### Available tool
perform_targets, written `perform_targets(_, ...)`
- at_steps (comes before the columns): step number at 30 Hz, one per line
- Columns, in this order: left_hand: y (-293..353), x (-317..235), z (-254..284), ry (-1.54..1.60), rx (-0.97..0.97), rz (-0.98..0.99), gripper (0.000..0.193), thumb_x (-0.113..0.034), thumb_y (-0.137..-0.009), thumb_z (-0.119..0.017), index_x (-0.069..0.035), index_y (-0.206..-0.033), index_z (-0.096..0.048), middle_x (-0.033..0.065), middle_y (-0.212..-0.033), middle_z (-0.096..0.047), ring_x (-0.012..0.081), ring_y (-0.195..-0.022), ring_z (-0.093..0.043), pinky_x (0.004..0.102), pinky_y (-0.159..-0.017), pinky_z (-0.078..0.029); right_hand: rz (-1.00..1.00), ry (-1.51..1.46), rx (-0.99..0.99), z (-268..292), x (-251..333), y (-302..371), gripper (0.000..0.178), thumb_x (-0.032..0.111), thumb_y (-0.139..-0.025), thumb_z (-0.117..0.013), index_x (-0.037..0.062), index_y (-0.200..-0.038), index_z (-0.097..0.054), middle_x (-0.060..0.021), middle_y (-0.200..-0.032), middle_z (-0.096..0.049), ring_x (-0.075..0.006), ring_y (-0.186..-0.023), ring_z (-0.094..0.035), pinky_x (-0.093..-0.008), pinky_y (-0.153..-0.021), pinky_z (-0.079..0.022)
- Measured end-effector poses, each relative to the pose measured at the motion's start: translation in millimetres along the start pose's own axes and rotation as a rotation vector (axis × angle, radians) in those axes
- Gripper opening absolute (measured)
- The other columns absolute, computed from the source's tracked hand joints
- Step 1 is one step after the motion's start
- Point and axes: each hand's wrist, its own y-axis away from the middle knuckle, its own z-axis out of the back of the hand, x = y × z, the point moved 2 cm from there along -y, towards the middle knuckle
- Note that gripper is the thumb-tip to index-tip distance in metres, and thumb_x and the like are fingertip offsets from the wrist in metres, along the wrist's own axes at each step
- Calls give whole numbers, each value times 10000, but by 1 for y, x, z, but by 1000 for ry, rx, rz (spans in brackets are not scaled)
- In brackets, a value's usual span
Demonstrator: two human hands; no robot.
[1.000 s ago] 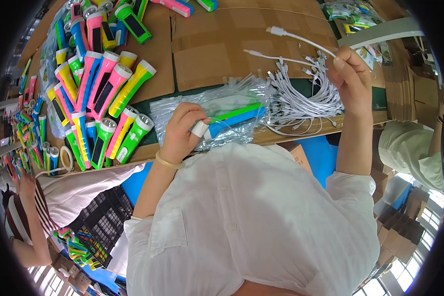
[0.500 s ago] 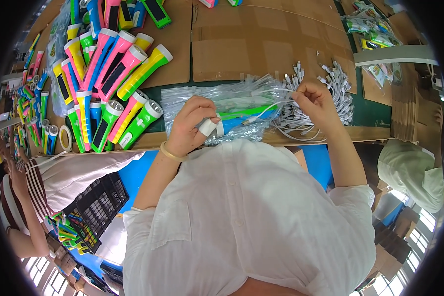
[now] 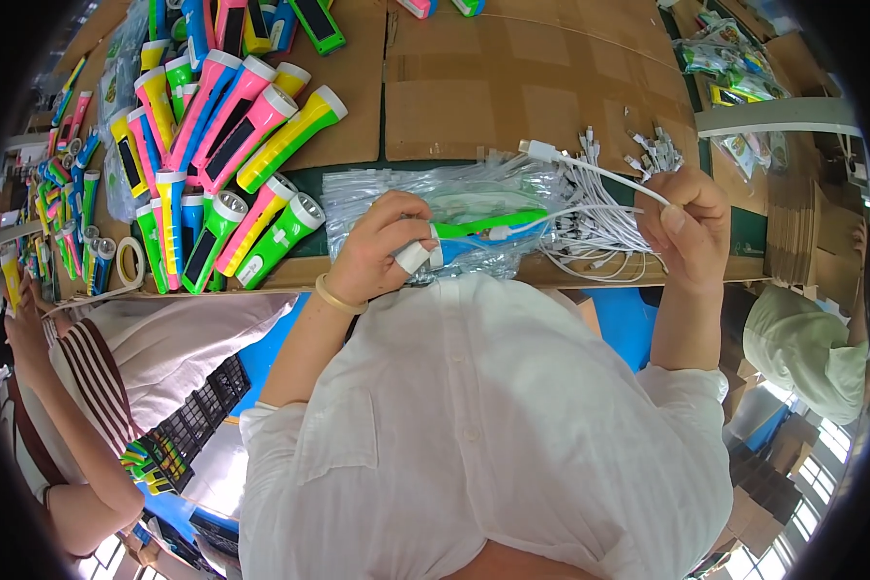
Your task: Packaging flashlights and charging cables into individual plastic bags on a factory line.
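Note:
A green and blue flashlight (image 3: 478, 225) with a white head lies on clear plastic bags (image 3: 353, 198) in front of me. My left hand (image 3: 382, 249) is closed around its white head end. Farther right, my right hand (image 3: 691, 227) pinches a white USB cable (image 3: 604, 172) between thumb and fingers, clear of the table. One plug (image 3: 541, 151) of the cable points left past the fingertips, above the bags. Another white plug (image 3: 500, 233) rests against the flashlight's side; its wire runs right toward my right hand.
A heap of white cables (image 3: 599, 227) lies beside the bags. Colourful flashlights (image 3: 232, 126) are piled at the left, near a tape roll (image 3: 130, 263). Cardboard (image 3: 522, 87) covers the far table. Another person's arm (image 3: 77, 425) is at the left, and bagged goods (image 3: 730, 53) lie far right.
My right hand has moved right and toward me, drawing the cable out straighter with its plug now raised. My left hand stays on the flashlight. At the left, the other person's arm has shifted.

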Motion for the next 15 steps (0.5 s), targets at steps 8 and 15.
perform_targets(8, -2, -6, -1, -13, -30, -1, 214, 5, -767, -763, -41, -935, -638, 127, -1014, -624, 316, -923, -608, 375, -797, -515, -215, 440, 211, -4, -66, -2, 205, 87, -886, -695, 27, -748, -556, 22, -660, -526, -58, -621, -434, -254, -555, -350)
perform_targets(15, 8, -21, 1, 91, -349, 401, 222, -9, -781, -788, -16, -956, -652, 117, -986, -636, 228, -850, -602, 321, -763, -519, -416, 743, 451, -17, -56, -18, 213, 127, -863, -699, 23, -749, -552, -62, -588, -513, -157, -545, -502, -316, -551, -398)
